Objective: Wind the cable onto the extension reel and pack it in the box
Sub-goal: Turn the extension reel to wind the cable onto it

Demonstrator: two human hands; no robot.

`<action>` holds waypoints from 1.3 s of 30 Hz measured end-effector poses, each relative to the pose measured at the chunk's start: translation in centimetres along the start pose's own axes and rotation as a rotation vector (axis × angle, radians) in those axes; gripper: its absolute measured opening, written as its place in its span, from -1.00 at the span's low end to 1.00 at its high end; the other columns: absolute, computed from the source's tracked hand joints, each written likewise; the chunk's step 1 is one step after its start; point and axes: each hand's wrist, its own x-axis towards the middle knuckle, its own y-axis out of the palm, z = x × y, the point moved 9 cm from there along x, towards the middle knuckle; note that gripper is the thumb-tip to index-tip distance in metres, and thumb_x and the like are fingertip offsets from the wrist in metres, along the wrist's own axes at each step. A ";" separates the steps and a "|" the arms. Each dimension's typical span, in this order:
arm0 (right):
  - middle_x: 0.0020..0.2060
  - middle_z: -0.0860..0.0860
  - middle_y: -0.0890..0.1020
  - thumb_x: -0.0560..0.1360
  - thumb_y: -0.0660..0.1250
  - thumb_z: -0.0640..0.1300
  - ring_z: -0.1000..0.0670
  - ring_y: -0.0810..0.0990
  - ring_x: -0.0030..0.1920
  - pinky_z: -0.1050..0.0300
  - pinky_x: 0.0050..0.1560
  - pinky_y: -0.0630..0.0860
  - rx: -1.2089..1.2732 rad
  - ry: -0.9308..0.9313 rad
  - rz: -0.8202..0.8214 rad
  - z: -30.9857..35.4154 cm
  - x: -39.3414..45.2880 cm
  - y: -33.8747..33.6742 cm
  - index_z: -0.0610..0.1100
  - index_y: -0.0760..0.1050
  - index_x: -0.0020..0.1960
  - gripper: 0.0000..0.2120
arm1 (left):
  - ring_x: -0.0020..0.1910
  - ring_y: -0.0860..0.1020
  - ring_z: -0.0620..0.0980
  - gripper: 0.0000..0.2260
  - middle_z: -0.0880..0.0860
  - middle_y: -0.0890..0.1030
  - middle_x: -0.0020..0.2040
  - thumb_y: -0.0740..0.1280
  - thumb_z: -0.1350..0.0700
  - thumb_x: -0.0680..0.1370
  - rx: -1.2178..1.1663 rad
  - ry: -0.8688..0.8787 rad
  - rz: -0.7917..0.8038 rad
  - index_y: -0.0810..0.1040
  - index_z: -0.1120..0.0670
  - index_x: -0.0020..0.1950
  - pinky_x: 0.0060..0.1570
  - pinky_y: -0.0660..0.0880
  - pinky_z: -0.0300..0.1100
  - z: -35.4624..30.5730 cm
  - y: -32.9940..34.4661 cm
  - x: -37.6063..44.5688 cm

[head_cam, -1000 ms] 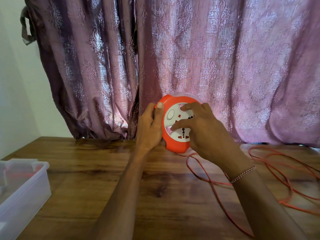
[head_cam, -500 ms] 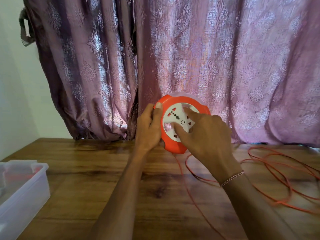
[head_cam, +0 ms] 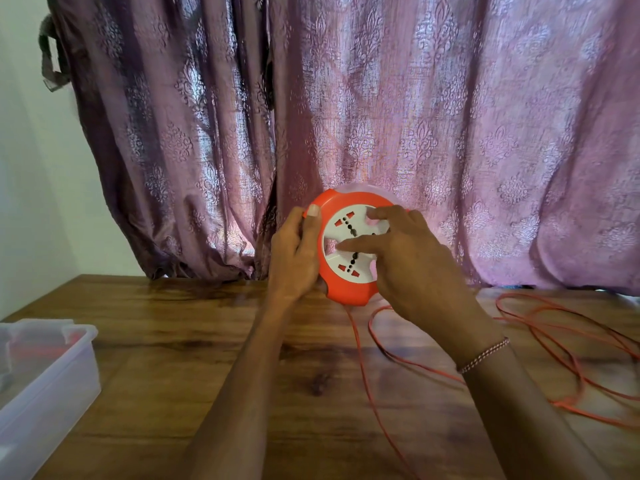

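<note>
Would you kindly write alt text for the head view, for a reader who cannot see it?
A left hand grips the rim of an orange reel held upright over a wooden table, while the right hand has fingers on its white socket face. Loose orange cable trails right; a clear plastic box sits at left.

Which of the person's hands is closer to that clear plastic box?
Left. The left hand grips the reel's box-side edge; the right hand lies farther from the plastic box.

Home room: patterned curtain [head_cam: 381,133], wooden table [head_cam: 173,341].
</note>
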 end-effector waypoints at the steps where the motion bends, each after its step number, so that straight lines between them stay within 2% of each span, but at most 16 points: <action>1: 0.37 -0.01 0.36 0.44 0.31 -0.24 -0.10 0.25 0.36 -0.11 -0.01 0.55 -0.045 -0.006 0.025 0.2 0.0 0.3 0.33 0.50 0.23 -0.46 | -0.27 0.49 -0.09 -0.60 -0.05 0.55 -0.29 0.17 -0.26 0.62 -0.006 0.001 0.001 0.43 0.05 -0.17 -0.19 0.51 0.06 0.0 0.0 0.0; 4: 0.39 -0.02 0.33 0.43 0.37 -0.19 -0.12 0.21 0.38 -0.13 -0.03 0.53 -0.121 0.000 0.061 0.5 -0.2 0.7 0.37 0.43 0.28 -0.42 | -0.25 0.52 -0.03 -0.61 0.05 0.57 -0.28 0.17 -0.25 0.63 0.011 -0.001 0.002 0.44 0.03 -0.16 -0.16 0.54 0.16 0.2 0.0 0.0; 9: 0.20 -0.04 0.44 0.40 0.39 -0.02 -0.13 0.34 0.26 -0.10 -0.10 0.50 -0.118 0.041 -0.011 0.1 -0.4 0.3 0.40 0.36 0.30 -0.44 | -0.35 0.41 -0.19 -0.70 -0.18 0.50 -0.38 0.16 -0.24 0.64 0.056 -0.008 0.008 0.38 -0.19 -0.26 -0.25 0.44 0.00 -0.2 0.4 -0.2; 11: 0.11 -0.08 0.51 0.41 0.36 0.16 -0.16 0.45 0.18 -0.08 -0.09 0.51 -0.136 0.102 -0.076 -0.3 -0.4 -0.1 0.37 0.29 0.37 -0.44 | -0.34 0.38 -0.16 -0.69 -0.17 0.46 -0.38 0.16 -0.23 0.63 0.056 -0.006 -0.002 0.36 -0.14 -0.25 -0.25 0.42 0.06 -0.2 0.4 -0.2; 13: -0.01 -0.07 0.63 0.41 0.26 0.33 -0.20 0.57 0.05 -0.02 -0.15 0.49 -0.126 0.177 -0.166 -0.8 -0.5 -0.8 0.28 0.32 0.39 -0.44 | -0.31 0.38 -0.09 -0.64 -0.13 0.44 -0.36 0.17 -0.24 0.62 0.018 -0.014 -0.013 0.35 -0.03 -0.23 -0.22 0.43 0.13 -0.1 0.2 -0.1; 15: -0.08 -0.04 0.69 0.43 0.18 0.39 -0.21 0.61 -0.02 0.01 -0.20 0.47 -0.136 0.207 -0.199 -0.8 -0.6 -1.1 0.20 0.36 0.39 -0.41 | -0.28 0.40 -0.06 -0.57 -0.03 0.46 -0.32 0.17 -0.26 0.61 0.002 -0.010 -0.014 0.34 0.09 -0.22 -0.20 0.44 0.16 -0.3 0.1 -0.1; 19: -0.06 -0.01 0.67 0.48 0.20 0.33 -0.15 0.55 0.05 0.00 -0.15 0.50 -0.127 0.159 -0.191 -0.3 -0.5 -1.5 0.13 0.40 0.38 -0.46 | -0.26 0.46 -0.02 -0.52 0.08 0.51 -0.28 0.16 -0.27 0.60 -0.008 -0.015 -0.009 0.38 0.15 -0.17 -0.17 0.48 0.21 -0.3 0.0 -0.2; 23: 0.04 -0.04 0.57 0.47 0.37 -0.06 -0.14 0.44 0.12 -0.10 -0.20 0.57 -0.019 0.018 -0.204 0.4 -0.2 -1.7 0.03 0.57 0.21 -0.69 | -0.26 0.45 0.01 -0.60 0.09 0.50 -0.29 0.16 -0.26 0.61 -0.014 -0.019 -0.014 0.38 0.04 -0.20 -0.18 0.49 0.25 -0.3 0.0 -0.2; 25: 0.16 -0.03 0.53 0.37 0.38 -0.26 -0.15 0.40 0.18 -0.06 -0.23 0.56 -0.013 -0.052 -0.158 0.6 -0.2 -1.2 0.11 0.62 0.11 -0.61 | -0.25 0.46 0.00 -0.57 0.12 0.52 -0.27 0.16 -0.26 0.62 -0.010 -0.016 -0.014 0.40 0.09 -0.17 -0.16 0.50 0.24 -0.3 -0.1 -0.2; 27: 0.30 -0.03 0.46 0.31 0.35 -0.31 -0.16 0.35 0.25 -0.04 -0.22 0.52 -0.034 -0.095 -0.063 1.0 -0.2 -0.3 0.21 0.60 0.11 -0.47 | -0.23 0.47 -0.02 -0.53 0.18 0.55 -0.25 0.16 -0.26 0.62 -0.004 -0.011 -0.012 0.43 0.15 -0.13 -0.13 0.51 0.21 -0.4 -0.2 -0.2; 31: 0.41 -0.03 0.35 0.33 0.35 -0.26 -0.17 0.28 0.31 -0.08 -0.11 0.54 -0.122 -0.098 0.028 1.3 -0.2 0.7 0.30 0.51 0.23 -0.40 | -0.24 0.45 -0.05 -0.57 0.05 0.50 -0.28 0.17 -0.20 0.64 0.008 0.008 -0.004 0.40 0.15 -0.16 -0.14 0.48 0.18 -0.6 -0.1 -0.2; 33: 0.39 -0.02 0.36 0.38 0.29 -0.13 -0.18 0.30 0.28 -0.09 -0.11 0.55 -0.151 -0.108 0.006 1.5 -0.3 0.5 0.32 0.49 0.24 -0.49 | -0.25 0.43 -0.05 -0.60 0.00 0.48 -0.29 0.17 -0.20 0.64 0.018 0.011 -0.001 0.37 0.11 -0.19 -0.16 0.47 0.17 -0.6 -0.1 -0.1; 34: 0.37 -0.02 0.38 0.39 0.18 0.01 -0.18 0.31 0.27 -0.10 -0.13 0.55 -0.151 -0.100 -0.004 1.5 -0.4 0.4 0.32 0.50 0.23 -0.55 | -0.26 0.42 -0.06 -0.60 -0.02 0.47 -0.30 0.17 -0.21 0.64 0.021 0.012 0.000 0.36 0.09 -0.20 -0.17 0.46 0.15 -0.6 -0.1 -0.1; 36: 0.30 -0.06 0.44 0.28 -0.10 0.21 -0.20 0.34 0.25 -0.10 -0.19 0.52 -0.104 -0.078 -0.048 1.5 -0.5 0.0 0.30 0.53 0.21 -0.38 | -0.29 0.41 -0.09 -0.63 -0.11 0.45 -0.33 0.17 -0.22 0.63 0.025 0.017 0.004 0.35 0.02 -0.22 -0.22 0.45 0.06 -0.6 0.0 0.0; 37: 0.25 -0.09 0.45 0.24 -0.14 0.24 -0.20 0.35 0.25 -0.10 -0.21 0.50 -0.067 -0.054 -0.069 1.4 -0.5 -0.1 0.30 0.53 0.21 -0.32 | -0.30 0.40 -0.12 -0.65 -0.13 0.45 -0.34 0.17 -0.22 0.63 0.026 0.019 0.007 0.34 -0.03 -0.23 -0.24 0.43 0.01 -0.6 0.1 0.0; 39: 0.16 -0.10 0.45 0.27 -0.07 0.27 -0.18 0.36 0.24 -0.10 -0.20 0.51 -0.051 0.004 -0.080 1.2 -0.6 -0.3 0.33 0.46 0.26 -0.37 | -0.32 0.38 -0.14 -0.66 -0.16 0.45 -0.36 0.17 -0.21 0.64 0.025 0.022 0.008 0.33 -0.06 -0.24 -0.25 0.41 -0.05 -0.7 0.2 0.0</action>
